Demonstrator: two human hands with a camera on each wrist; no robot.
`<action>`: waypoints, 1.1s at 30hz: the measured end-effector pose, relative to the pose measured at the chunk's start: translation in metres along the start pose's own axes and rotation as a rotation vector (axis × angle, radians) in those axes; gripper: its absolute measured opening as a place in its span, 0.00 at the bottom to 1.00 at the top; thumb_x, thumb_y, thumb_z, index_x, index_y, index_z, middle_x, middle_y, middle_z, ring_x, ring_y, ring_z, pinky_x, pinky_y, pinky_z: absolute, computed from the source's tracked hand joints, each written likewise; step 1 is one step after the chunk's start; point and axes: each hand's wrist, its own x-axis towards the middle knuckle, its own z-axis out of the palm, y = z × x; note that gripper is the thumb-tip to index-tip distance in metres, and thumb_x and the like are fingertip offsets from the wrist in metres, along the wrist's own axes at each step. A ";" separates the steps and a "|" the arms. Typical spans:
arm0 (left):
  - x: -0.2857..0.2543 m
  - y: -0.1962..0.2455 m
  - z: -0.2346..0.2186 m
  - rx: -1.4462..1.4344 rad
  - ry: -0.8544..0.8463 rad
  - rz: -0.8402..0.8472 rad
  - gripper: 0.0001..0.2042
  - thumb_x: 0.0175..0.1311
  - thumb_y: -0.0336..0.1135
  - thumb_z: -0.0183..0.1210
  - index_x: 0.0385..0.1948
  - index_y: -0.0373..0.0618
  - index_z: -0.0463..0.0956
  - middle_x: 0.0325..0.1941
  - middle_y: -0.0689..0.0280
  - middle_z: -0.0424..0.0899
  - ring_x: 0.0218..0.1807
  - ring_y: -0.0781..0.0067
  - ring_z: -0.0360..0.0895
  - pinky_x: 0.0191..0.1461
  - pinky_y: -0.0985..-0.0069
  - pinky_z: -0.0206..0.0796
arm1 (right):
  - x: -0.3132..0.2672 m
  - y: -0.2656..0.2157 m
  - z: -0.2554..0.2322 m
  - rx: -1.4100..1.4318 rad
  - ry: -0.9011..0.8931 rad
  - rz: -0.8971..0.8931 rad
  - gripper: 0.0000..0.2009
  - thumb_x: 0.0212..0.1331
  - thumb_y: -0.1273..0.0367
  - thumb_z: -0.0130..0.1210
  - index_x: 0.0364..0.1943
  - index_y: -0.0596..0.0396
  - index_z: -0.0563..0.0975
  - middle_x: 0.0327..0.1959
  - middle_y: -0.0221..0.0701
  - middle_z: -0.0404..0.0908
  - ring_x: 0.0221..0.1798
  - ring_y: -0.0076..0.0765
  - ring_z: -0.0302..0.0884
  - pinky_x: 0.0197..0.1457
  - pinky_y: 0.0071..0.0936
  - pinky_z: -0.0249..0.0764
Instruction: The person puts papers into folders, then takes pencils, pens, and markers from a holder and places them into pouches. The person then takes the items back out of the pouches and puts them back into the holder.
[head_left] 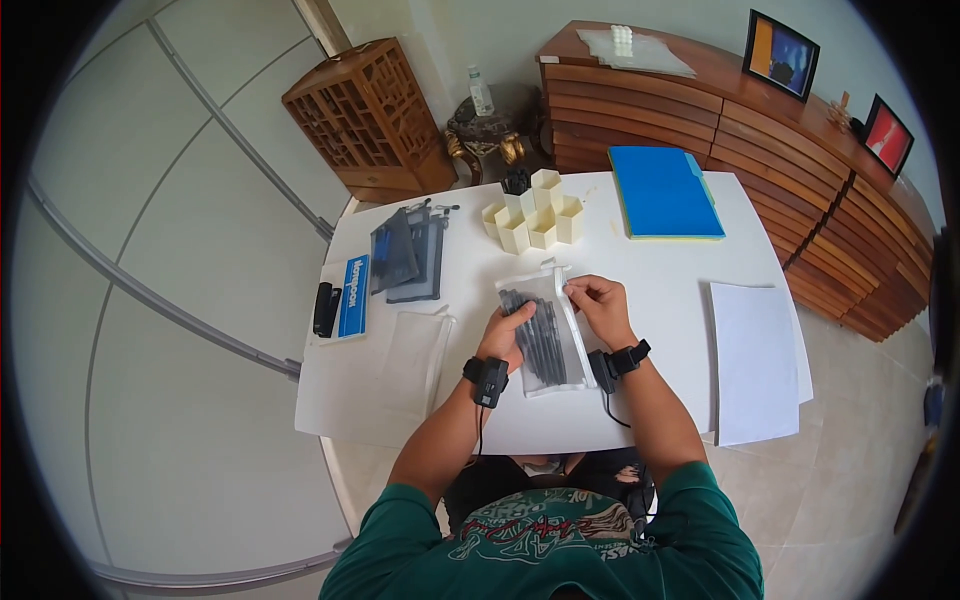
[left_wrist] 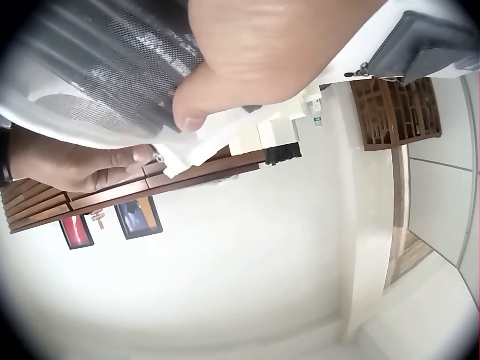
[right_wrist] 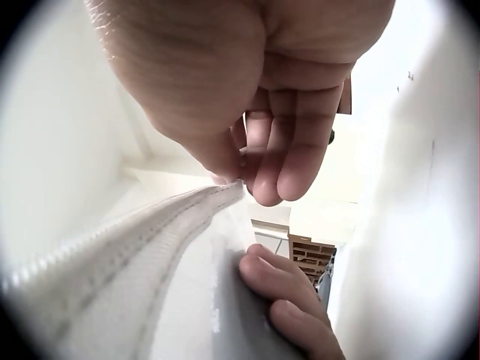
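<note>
A white-edged mesh zipper pouch [head_left: 572, 345] is held above the near middle of the table, with a bundle of dark grey, pen-like sticks [head_left: 543, 345] inside. My left hand [head_left: 503, 335] grips the pouch from its left side, the thumb lying across the sticks through the mesh. At the upper right corner, my right hand [head_left: 600, 303] pinches the end of the zipper edge [right_wrist: 202, 201] between thumb and index finger. The right wrist view shows the other right fingers loosely bent beside that pinch, and left fingertips [right_wrist: 289, 300] against the pouch below.
On the white table [head_left: 470, 430], another pale pouch [head_left: 412, 360] lies left of the hands. Dark mesh pouches [head_left: 415, 255], a blue box [head_left: 353, 295] and a black stapler [head_left: 325, 308] are farther left. Cream hexagonal holders [head_left: 540, 232] stand behind; blue folders [head_left: 665, 195] and white paper [head_left: 755, 360] lie right.
</note>
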 end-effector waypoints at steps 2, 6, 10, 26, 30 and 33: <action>-0.001 -0.001 -0.002 0.045 0.011 0.042 0.17 0.70 0.29 0.58 0.59 0.40 0.71 0.54 0.62 0.81 0.55 0.63 0.81 0.60 0.61 0.73 | -0.001 0.000 0.000 0.006 -0.075 0.056 0.06 0.65 0.74 0.60 0.39 0.64 0.84 0.26 0.28 0.82 0.27 0.18 0.76 0.32 0.19 0.72; -0.004 0.003 -0.001 0.057 0.017 0.086 0.16 0.70 0.29 0.58 0.57 0.39 0.73 0.52 0.61 0.82 0.53 0.64 0.81 0.58 0.62 0.73 | 0.000 -0.004 -0.003 0.039 -0.145 0.162 0.06 0.66 0.73 0.59 0.37 0.63 0.83 0.25 0.26 0.81 0.26 0.18 0.73 0.31 0.19 0.71; -0.008 0.021 0.002 0.198 -0.011 0.004 0.14 0.70 0.30 0.58 0.54 0.37 0.75 0.47 0.60 0.84 0.50 0.64 0.83 0.55 0.65 0.75 | 0.001 -0.013 -0.005 0.198 -0.128 0.150 0.08 0.69 0.70 0.55 0.35 0.60 0.81 0.24 0.24 0.78 0.25 0.17 0.70 0.31 0.18 0.69; 0.006 0.061 -0.032 -0.069 0.318 0.242 0.12 0.70 0.36 0.62 0.46 0.38 0.78 0.45 0.61 0.82 0.49 0.61 0.81 0.56 0.60 0.76 | -0.006 -0.042 -0.028 -0.401 -0.560 0.265 0.08 0.55 0.73 0.60 0.38 0.56 0.86 0.19 0.20 0.73 0.25 0.17 0.66 0.32 0.19 0.62; 0.001 0.054 -0.017 0.031 0.268 0.212 0.12 0.69 0.36 0.62 0.47 0.37 0.78 0.45 0.60 0.83 0.49 0.62 0.81 0.55 0.60 0.76 | -0.010 -0.048 -0.001 -0.259 -0.318 -0.028 0.17 0.54 0.82 0.56 0.48 0.54 0.85 0.33 0.26 0.82 0.32 0.23 0.74 0.40 0.21 0.72; 0.001 0.049 -0.009 0.080 0.221 0.211 0.13 0.69 0.36 0.63 0.48 0.37 0.78 0.45 0.59 0.83 0.48 0.61 0.82 0.54 0.62 0.76 | -0.012 -0.044 0.005 -0.257 -0.307 -0.142 0.18 0.57 0.83 0.54 0.49 0.54 0.85 0.35 0.29 0.84 0.38 0.26 0.79 0.44 0.21 0.75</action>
